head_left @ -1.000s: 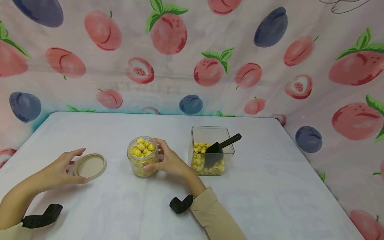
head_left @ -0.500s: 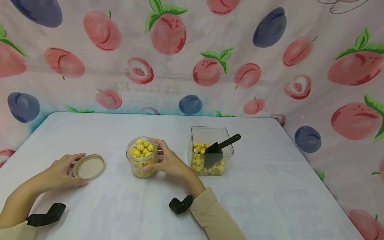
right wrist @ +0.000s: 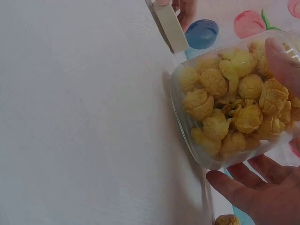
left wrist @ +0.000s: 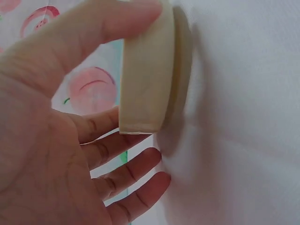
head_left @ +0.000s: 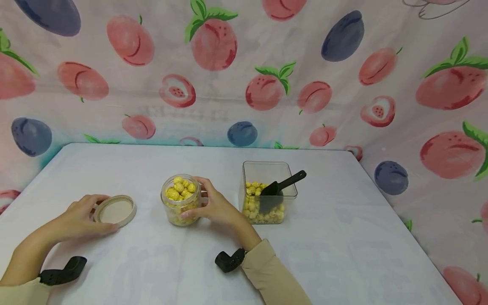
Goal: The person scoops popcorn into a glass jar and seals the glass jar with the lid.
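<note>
Two hands are at work on a white table [head_left: 343,237]. A round clear jar [head_left: 181,200] filled with yellow puffed snacks [head_left: 180,188] stands upright near the table's middle and is gripped from its right side by the right hand [head_left: 213,206], fingers curled round its wall. A beige lid [head_left: 115,210] lies well left of the jar and is pinched at its rim between the thumb and fingers of the left hand [head_left: 78,218]. Just right of the jar, a square clear container [head_left: 267,191] of the same snacks is seen, with a black scoop [head_left: 280,186] leaned inside it.
</note>
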A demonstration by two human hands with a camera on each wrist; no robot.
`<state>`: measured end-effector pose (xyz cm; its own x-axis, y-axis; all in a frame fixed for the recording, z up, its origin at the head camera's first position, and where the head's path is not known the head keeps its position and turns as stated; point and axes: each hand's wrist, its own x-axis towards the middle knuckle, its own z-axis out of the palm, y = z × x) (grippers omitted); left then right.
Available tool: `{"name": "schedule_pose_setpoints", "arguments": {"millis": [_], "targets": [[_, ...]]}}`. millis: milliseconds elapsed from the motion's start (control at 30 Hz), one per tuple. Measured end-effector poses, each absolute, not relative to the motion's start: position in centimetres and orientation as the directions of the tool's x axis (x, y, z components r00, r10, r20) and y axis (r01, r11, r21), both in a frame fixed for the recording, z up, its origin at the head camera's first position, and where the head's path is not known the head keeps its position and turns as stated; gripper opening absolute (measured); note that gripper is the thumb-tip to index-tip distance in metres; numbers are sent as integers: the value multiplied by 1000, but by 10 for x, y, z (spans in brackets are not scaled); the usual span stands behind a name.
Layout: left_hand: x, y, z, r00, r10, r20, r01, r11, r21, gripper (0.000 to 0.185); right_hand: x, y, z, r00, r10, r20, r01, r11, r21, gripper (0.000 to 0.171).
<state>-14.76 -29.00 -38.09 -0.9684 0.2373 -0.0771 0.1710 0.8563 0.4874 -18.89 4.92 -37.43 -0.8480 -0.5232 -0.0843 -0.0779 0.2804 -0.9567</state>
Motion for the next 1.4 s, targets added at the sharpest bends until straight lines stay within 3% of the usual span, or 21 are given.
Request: {"name": "schedule_pose_setpoints", "arguments": {"millis": [267,633,833,1400], "targets": [[-149,-280,-368,-975,215,-58,151,831,535,87,-187,50,-372,-846,-526,-88,-74,278,-958,85],[-146,-258,-342,-965,232,122,261,803,536,82,-186,50,-372,-852,-517,-82,-72,270,-960,84],[-141,-242,-328,-940,250,232,334,808,485,81,-186,50,-373,-852,-516,-86,-65,268,-961,85],[-132,-211,-299,-927,259,272,343,880,330,83,-187,49,-373,-845,-528,-79,-80,270,-959,85]]}}
